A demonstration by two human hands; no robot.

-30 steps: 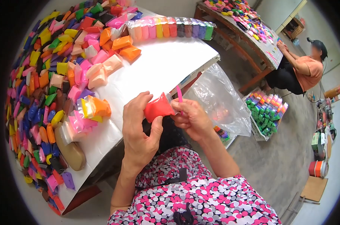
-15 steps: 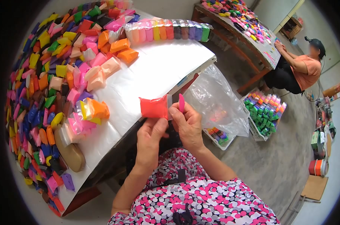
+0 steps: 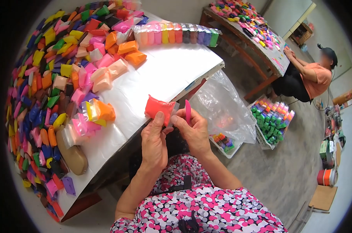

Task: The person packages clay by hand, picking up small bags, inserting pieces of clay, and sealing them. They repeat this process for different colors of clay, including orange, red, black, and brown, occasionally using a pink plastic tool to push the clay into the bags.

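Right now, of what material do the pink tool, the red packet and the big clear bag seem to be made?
Pink tool: probably smooth plastic, evenly coloured.
Red packet: glossy clear plastic, see-through at the edge; the red filling may be clay.
Big clear bag: thin, shiny plastic film, see-through and wrinkled.

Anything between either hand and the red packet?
Nothing visible blocks either. The left hand grips the red packet directly; the right hand has its fingertips at the clear edge. The pink tool in the right hand sits beside the packet, not between.
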